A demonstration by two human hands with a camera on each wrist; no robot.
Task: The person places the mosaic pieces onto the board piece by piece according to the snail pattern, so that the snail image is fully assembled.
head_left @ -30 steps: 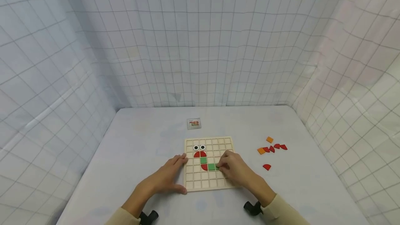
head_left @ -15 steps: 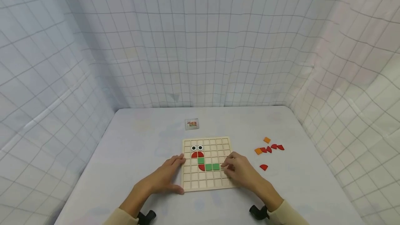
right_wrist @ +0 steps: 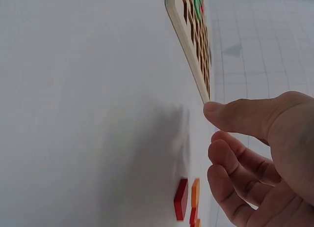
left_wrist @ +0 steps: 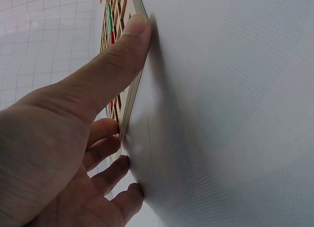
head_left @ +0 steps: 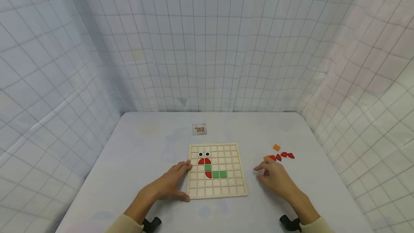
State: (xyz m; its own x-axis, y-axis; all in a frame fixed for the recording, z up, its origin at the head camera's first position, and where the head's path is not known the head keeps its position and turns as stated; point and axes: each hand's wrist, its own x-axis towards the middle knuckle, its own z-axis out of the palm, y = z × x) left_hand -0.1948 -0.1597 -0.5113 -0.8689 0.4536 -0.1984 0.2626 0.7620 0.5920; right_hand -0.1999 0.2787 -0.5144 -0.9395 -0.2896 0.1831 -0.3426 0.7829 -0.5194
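Observation:
A pale wooden grid board (head_left: 231,159) lies on the table in the head view. It holds two round eye tiles (head_left: 207,154), three red quarter-round tiles (head_left: 208,174) and three green square tiles (head_left: 215,174). My left hand (head_left: 166,182) rests along the board's left edge, thumb at the near corner and fingertips farther up. To the right of the board, my right hand (head_left: 276,179) hovers over the table with thumb and fingers apart and nothing between them. Below its fingers in the right wrist view lies a loose red tile (right_wrist: 181,200), hidden under the hand in the head view.
Beyond the right hand lie several loose red tiles (head_left: 278,157) and an orange square tile (head_left: 276,147); another orange tile (head_left: 266,157) is partly covered by the hand. A small picture card (head_left: 199,129) sits behind the board. Grid-patterned curtains (head_left: 207,64) enclose the table.
My right hand has let go of the rightmost green tile, leaving it in the grid, and moved right, off the board to the loose tiles. The left hand has stayed at the board's edge.

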